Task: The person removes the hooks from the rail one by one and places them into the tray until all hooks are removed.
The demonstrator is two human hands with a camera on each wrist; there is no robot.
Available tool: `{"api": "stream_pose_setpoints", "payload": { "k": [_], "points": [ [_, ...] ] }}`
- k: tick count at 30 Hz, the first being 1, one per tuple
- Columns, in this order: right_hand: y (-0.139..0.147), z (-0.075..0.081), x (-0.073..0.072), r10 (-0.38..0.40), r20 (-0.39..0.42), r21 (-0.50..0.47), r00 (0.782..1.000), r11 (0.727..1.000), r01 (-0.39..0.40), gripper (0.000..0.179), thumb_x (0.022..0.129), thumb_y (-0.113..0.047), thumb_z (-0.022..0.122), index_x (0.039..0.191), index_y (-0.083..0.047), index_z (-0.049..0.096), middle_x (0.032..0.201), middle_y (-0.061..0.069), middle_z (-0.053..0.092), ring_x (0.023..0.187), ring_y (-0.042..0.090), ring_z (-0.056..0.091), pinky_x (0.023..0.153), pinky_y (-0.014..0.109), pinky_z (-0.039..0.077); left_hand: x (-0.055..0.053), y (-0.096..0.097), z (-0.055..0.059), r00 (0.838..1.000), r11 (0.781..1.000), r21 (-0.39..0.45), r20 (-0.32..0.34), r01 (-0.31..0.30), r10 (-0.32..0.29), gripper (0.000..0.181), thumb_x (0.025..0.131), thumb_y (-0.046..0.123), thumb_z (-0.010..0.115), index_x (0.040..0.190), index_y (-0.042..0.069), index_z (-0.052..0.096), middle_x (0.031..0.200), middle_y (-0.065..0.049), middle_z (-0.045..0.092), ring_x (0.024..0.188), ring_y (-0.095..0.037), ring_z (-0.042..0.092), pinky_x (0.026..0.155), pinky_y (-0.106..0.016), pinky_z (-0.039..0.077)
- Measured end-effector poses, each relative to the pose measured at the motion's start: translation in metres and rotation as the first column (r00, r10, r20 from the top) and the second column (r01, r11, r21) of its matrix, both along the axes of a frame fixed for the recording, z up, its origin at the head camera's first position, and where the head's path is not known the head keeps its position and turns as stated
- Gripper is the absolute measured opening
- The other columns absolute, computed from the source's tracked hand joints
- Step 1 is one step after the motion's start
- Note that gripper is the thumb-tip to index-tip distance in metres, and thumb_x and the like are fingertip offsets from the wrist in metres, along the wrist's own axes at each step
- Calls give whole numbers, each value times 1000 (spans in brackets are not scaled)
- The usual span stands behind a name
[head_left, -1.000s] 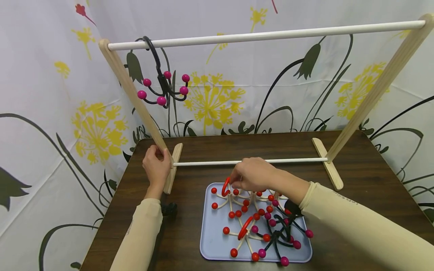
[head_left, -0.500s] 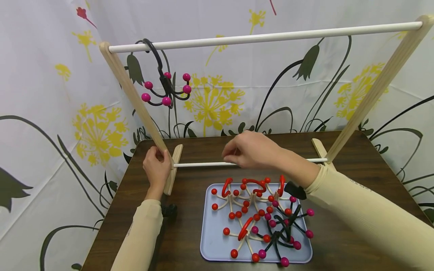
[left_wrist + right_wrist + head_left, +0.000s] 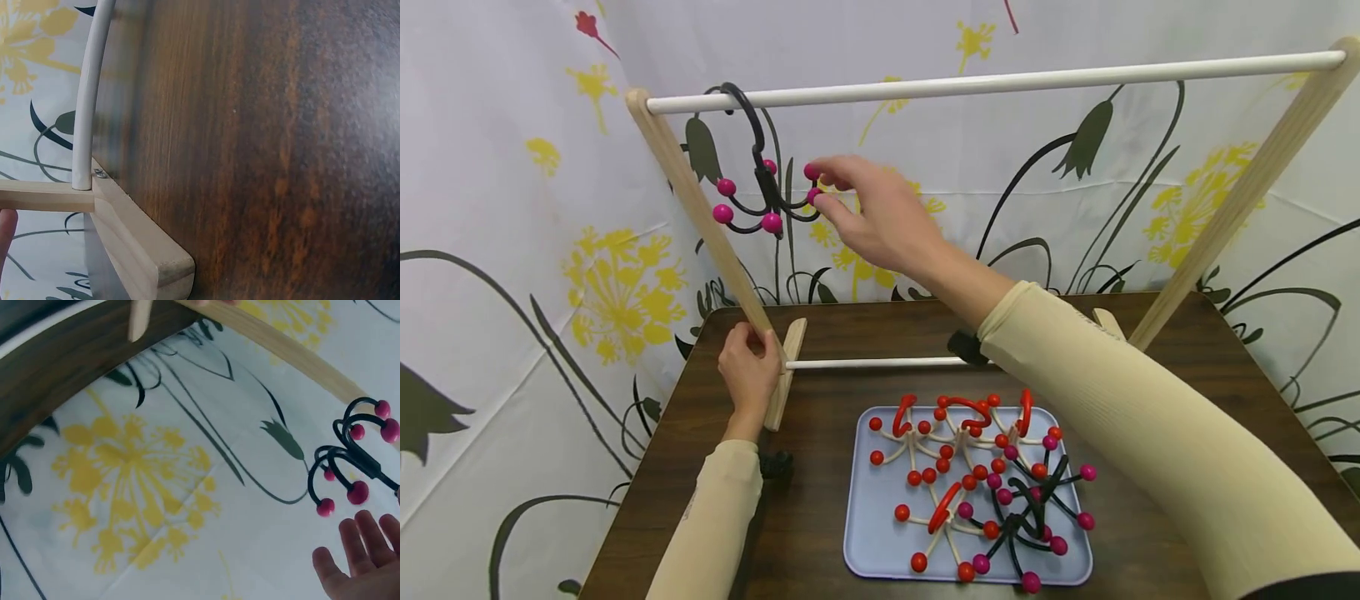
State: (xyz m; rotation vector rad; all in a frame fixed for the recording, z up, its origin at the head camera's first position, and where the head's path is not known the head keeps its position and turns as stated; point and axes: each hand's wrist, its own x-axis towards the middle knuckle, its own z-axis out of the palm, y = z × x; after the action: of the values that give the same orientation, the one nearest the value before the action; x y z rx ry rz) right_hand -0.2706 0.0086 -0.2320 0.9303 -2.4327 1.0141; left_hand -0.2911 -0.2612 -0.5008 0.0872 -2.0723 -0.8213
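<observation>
A black multi-armed hook with pink ball tips (image 3: 767,187) hangs from the white top rod (image 3: 1000,84), near its left end. My right hand (image 3: 887,208) reaches up beside it, thumb and fingers spread at two pink balls on its right side. In the right wrist view the same black hook (image 3: 362,459) hangs just beyond the parted fingers of the right hand (image 3: 362,562); whether they touch is unclear. Low on the frame, my left hand (image 3: 751,371) grips the left wooden post (image 3: 700,204). Only a fingertip (image 3: 6,228) shows against that post in the left wrist view.
A light blue tray (image 3: 854,500) bears several cream hooks with red balls (image 3: 946,521) and black hooks with pink balls (image 3: 1015,525). A lower white rod (image 3: 880,362) joins the wooden feet. The right post (image 3: 1232,200) leans outward. Behind hangs a flowered curtain (image 3: 970,150).
My right hand has risen from above the tray's back edge, up and left to the hanging black hook, its fingers opening. My left hand has stayed on the post.
</observation>
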Motion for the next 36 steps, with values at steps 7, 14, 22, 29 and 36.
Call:
{"api": "stream_pose_setpoints", "payload": {
  "k": [7, 14, 22, 29, 36],
  "points": [
    [-31, 10, -21, 24, 180, 13, 983, 1000, -27, 55, 101, -26, 50, 152, -12, 33, 148, 0, 47, 127, 10, 48, 99, 18, 35, -5, 6, 0, 1000, 1000, -11, -8, 22, -22, 15, 85, 14, 68, 85, 1, 61, 78, -16, 59, 70, -33, 58, 66, -50, 45],
    [-52, 9, -22, 143, 354, -173, 924, 981, -85, 61, 99, -25, 55, 154, -13, 30, 148, 4, 47, 130, 16, 48, 100, 22, 39, -2, 11, 2, 1000, 1000, 8, 14, 28, -28, 15, 85, 16, 68, 86, 2, 61, 79, -15, 59, 71, -32, 58, 65, -50, 45],
    [-55, 16, -16, 77, 402, -238, 912, 971, 23, 46, 97, -25, 61, 141, -14, 52, 124, 3, 64, 110, 13, 58, 86, 21, 44, -3, 14, 6, 999, 999, 6, 23, 42, -43, 17, 85, 16, 66, 87, 0, 61, 80, -15, 59, 72, -34, 59, 67, -51, 45],
    [-44, 26, -13, -20, 388, -177, 922, 980, 96, 38, 93, -23, 67, 129, -15, 64, 106, -2, 70, 99, 9, 60, 78, 21, 44, -4, 16, 6, 999, 999, 4, 10, 42, -42, 15, 85, 14, 67, 87, 0, 62, 80, -16, 59, 71, -33, 59, 66, -50, 45],
    [-21, 31, -19, -6, 361, -233, 933, 968, 96, 35, 92, -19, 68, 127, -12, 66, 106, 0, 71, 91, 8, 64, 76, 21, 47, -4, 18, 5, 999, 999, -2, 5, 43, -43, 15, 84, 13, 68, 85, 0, 61, 78, -17, 59, 70, -35, 58, 65, -51, 45]
  ]
}}
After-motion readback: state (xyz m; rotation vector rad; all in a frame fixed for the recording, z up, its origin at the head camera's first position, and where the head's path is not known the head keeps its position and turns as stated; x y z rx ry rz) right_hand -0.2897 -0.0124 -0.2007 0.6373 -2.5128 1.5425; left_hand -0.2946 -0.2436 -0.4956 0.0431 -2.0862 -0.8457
